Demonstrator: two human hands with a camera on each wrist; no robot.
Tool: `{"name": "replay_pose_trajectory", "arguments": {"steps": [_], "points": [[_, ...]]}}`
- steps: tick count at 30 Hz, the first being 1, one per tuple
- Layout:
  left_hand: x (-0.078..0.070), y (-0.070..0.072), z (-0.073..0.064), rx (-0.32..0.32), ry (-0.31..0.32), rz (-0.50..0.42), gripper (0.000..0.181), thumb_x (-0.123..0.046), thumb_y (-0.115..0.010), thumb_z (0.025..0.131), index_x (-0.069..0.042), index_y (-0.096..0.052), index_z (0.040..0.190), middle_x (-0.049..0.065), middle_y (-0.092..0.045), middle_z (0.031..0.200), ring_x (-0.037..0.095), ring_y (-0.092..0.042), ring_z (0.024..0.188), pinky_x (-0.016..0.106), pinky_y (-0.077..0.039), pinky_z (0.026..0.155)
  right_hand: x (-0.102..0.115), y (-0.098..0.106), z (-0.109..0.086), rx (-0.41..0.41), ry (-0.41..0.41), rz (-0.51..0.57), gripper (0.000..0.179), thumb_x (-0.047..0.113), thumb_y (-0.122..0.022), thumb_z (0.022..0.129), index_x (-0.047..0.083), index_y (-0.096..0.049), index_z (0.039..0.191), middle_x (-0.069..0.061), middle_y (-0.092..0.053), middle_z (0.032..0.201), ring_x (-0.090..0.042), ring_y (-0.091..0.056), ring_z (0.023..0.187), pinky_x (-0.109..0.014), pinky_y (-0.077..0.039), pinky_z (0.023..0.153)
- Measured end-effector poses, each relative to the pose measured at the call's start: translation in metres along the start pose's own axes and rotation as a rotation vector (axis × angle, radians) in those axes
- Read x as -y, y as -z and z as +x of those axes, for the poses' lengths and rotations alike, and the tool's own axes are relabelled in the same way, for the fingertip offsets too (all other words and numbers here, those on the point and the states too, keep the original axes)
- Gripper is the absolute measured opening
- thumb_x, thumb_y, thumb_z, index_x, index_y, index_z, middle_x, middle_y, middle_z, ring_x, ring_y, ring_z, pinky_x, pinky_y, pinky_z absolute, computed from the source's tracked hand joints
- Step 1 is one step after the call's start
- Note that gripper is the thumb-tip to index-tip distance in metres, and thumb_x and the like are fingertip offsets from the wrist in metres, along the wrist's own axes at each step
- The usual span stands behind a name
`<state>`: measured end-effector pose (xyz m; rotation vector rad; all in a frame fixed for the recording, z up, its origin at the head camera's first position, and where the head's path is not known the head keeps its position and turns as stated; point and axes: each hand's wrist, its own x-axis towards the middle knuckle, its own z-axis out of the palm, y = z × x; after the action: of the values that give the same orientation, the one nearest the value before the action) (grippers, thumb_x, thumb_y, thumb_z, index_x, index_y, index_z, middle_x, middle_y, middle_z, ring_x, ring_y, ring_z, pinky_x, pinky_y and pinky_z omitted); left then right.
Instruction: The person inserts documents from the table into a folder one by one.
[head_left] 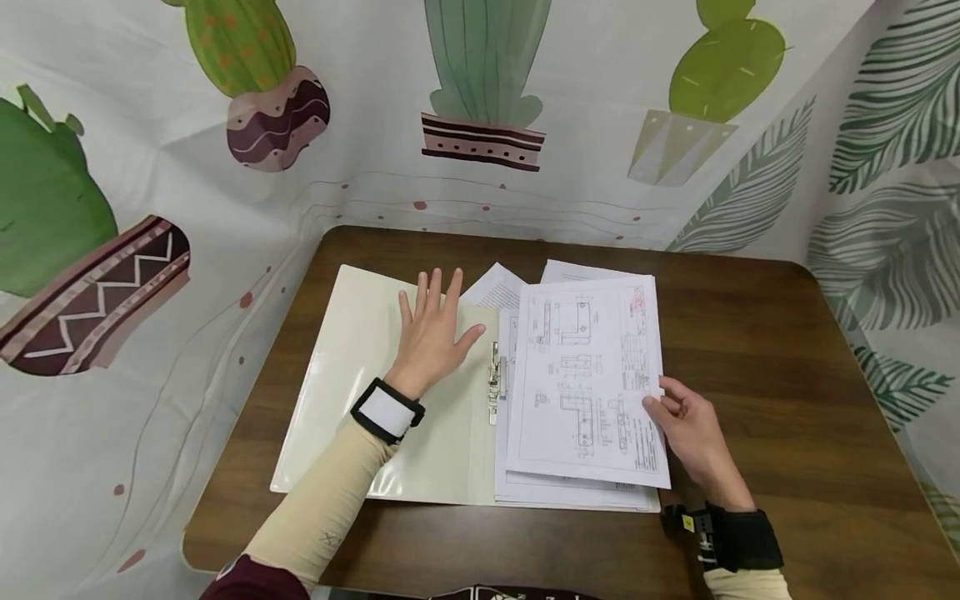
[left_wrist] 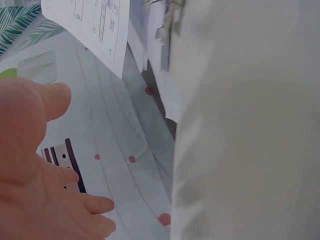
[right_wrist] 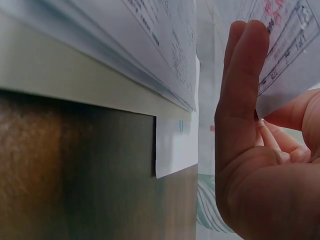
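My right hand pinches the right edge of a white sheet with technical drawings between thumb and fingers. In the right wrist view, the fingers of that hand lie along the sheet's corner, which stands clear of the papers below. A pale cream folder lies spread out on the table, its metal clip showing at the spine. Above the folder's left cover is my left hand, fingers spread and holding nothing. The drawing sheet overlaps a stack of papers on the folder's right side.
Behind the folder, a printed page and another sheet stick out past its back edge. All lie on a dark brown wooden table with rounded corners. A cactus-patterned cloth hangs around the back and sides.
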<state>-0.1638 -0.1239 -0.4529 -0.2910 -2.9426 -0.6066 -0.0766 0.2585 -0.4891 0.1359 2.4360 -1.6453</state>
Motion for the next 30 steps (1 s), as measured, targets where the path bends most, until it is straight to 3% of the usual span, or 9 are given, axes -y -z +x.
{"name": "replay_pose_trajectory", "arguments": {"steps": [12, 30], "points": [[0.016, -0.011, -0.018, 0.032, 0.015, 0.012, 0.091, -0.051, -0.067, 0.097, -0.012, -0.021, 0.165, 0.024, -0.01, 0.169, 0.041, 0.002, 0.157, 0.065, 0.006, 0.12, -0.001, -0.004, 0.001, 0.017, -0.018, -0.047, 0.05, 0.019, -0.056, 0.108, 0.002, -0.043, 0.153, -0.025, -0.07, 0.121, -0.021, -0.072, 0.088, -0.026, -0.058, 0.073], [0.019, -0.013, -0.02, 0.053, 0.039, -0.013, 0.085, -0.047, -0.065, 0.1, -0.011, -0.024, 0.164, 0.024, -0.013, 0.169, 0.041, 0.001, 0.157, 0.065, 0.007, 0.12, -0.003, -0.014, 0.001, 0.047, -0.068, -0.036, 0.052, 0.016, -0.057, 0.107, 0.0, -0.04, 0.154, -0.026, -0.068, 0.125, -0.023, -0.073, 0.09, -0.028, -0.059, 0.072]]}}
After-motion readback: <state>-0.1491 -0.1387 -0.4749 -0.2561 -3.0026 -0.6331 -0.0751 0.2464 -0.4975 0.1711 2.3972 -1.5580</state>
